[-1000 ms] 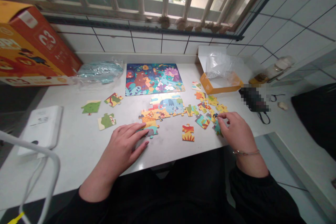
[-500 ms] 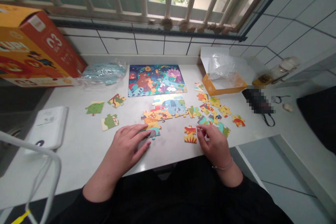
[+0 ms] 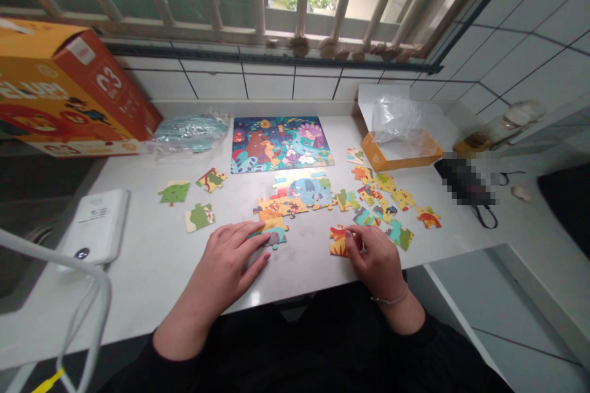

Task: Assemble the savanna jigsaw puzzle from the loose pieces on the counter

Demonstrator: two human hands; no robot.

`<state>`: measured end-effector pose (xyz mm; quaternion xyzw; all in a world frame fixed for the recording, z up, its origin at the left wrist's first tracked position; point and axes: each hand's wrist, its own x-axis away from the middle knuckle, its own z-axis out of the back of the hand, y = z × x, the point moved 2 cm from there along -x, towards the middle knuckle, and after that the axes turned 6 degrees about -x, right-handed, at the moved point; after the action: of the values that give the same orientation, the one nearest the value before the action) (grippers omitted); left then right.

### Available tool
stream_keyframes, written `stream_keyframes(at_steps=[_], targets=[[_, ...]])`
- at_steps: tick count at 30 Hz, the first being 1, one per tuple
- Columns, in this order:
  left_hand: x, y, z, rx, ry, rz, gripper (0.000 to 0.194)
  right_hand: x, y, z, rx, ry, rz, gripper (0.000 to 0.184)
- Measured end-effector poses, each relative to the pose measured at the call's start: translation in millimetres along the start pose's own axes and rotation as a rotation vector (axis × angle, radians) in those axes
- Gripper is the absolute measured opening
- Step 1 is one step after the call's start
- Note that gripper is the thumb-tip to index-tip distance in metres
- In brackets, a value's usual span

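Observation:
My left hand (image 3: pixel 230 258) lies with fingers outstretched at the lower left of a partly joined puzzle (image 3: pixel 308 191). Its fingertips touch the yellow and teal pieces (image 3: pixel 277 236) there. Off to the right, my right hand (image 3: pixel 377 256) pinches the right edge of a red and yellow puzzle piece (image 3: pixel 338 242), which is on or just over the counter; fingers cover part of it. Several loose pieces (image 3: pixel 402 198) lie beyond that hand, some overlapping. On the left are a green tree piece (image 3: pixel 174 192) and two other pieces. Behind the joined part sits a dark forest picture (image 3: pixel 281 142).
An orange box (image 3: pixel 106 89) and a plastic-wrapped blue pack (image 3: pixel 191 132) stand at the back left. A white device (image 3: pixel 99 224) and a cable (image 3: pixel 104 295) are nearer. An open box (image 3: pixel 401 150), a bottle (image 3: pixel 502 123) and a black item (image 3: pixel 465 181) occupy the right.
My right hand has moved onto the red and yellow piece and now pinches its right edge. The left hand keeps its place on the puzzle. The whole view has shifted slightly.

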<state>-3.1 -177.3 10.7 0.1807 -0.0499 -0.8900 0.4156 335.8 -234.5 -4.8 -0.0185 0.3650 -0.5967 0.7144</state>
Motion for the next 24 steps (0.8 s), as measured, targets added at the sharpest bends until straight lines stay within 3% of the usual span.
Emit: stream_keyframes(at_steps=[6, 24], targets=[[1.7, 2.6, 1.3, 0.008, -0.044, 0.023, 0.031, 3.1, 2.0, -0.2, 0.007, 0.005, 0.004, 0.021], [1.5, 1.3, 1.5, 0.020, -0.025, 0.025, 0.030, 4.7, 0.3, 1.3, 0.010, 0.034, 0.014, 0.022]])
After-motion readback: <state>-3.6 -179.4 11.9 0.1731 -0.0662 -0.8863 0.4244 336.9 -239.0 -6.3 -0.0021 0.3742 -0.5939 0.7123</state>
